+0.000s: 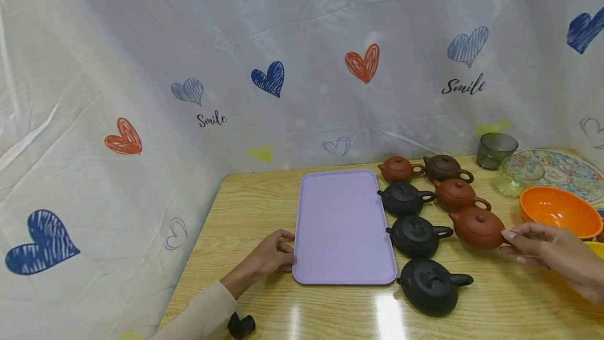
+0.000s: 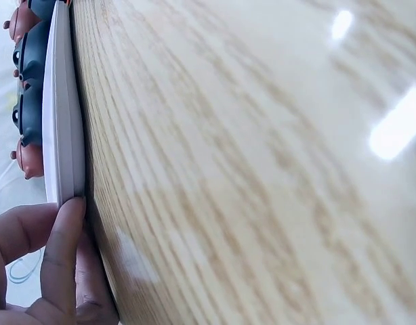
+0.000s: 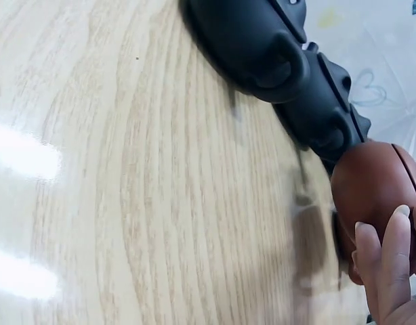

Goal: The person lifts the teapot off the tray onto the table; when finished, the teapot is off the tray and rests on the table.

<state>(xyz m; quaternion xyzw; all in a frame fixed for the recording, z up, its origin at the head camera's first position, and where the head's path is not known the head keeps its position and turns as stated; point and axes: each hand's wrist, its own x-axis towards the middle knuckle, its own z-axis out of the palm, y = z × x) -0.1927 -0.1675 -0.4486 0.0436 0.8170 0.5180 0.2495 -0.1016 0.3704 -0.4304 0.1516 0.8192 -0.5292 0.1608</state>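
A lilac tray (image 1: 344,227) lies flat on the wooden table. My left hand (image 1: 271,256) is at its left side, thumb and bent fingers at the rim; in the left wrist view the fingers (image 2: 64,254) grip the tray's edge. On the right, my right hand (image 1: 549,251) pinches a reddish-brown clay teapot (image 1: 478,227) at its handle side; the handle is hidden by the fingers. In the right wrist view this teapot (image 3: 370,186) appears close up. Nearest it are a black teapot (image 1: 415,236) and another reddish-brown teapot (image 1: 457,195).
More black teapots (image 1: 429,286) line the tray's right side, with a red teapot (image 1: 397,169) and a dark brown one (image 1: 443,167) at the back. Farther right are an orange bowl (image 1: 559,211), a grey glass (image 1: 495,151), a clear glass (image 1: 518,177) and a patterned plate (image 1: 561,172).
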